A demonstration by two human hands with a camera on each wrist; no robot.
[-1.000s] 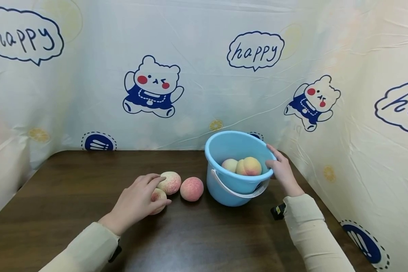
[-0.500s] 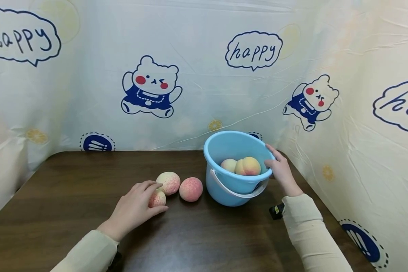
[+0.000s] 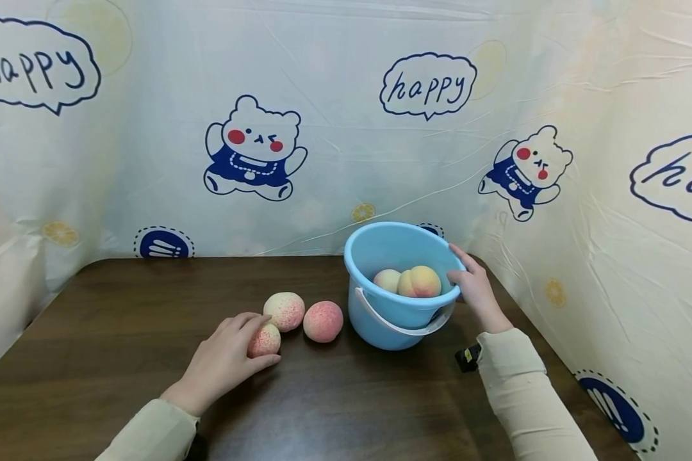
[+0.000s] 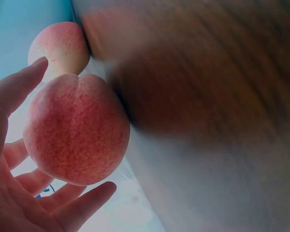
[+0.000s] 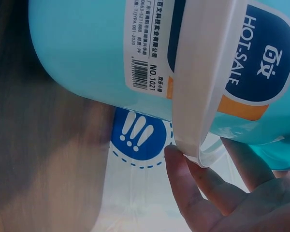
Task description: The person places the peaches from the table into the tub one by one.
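My left hand [image 3: 222, 363] is spread around the nearest peach [image 3: 265, 341], a pale one speckled with red, on the dark table. In the left wrist view a gap shows between the thumb [image 4: 21, 87] and this peach, with the other fingers below it. Just beyond lies a second speckled peach [image 3: 284, 312], and to its right a pinker peach [image 3: 323, 321]. With thumb and fingers, my right hand [image 3: 478, 293] grips the right rim of a light blue bucket [image 3: 375, 330]. Inside are a yellow-pink peach [image 3: 423, 282] and a paler fruit [image 3: 387, 280], partly hidden.
The bucket's white handle [image 3: 392, 328] hangs down its front. Behind the wooden table [image 3: 346, 410] rises a pale printed curtain [image 3: 346, 141], which also closes in both sides. The bucket stands near the table's back right corner.
My left hand has drawn back slightly toward me and lowered around the nearest peach, uncovering more of the second one. My right hand keeps its grip on the bucket. The view has shifted a little.
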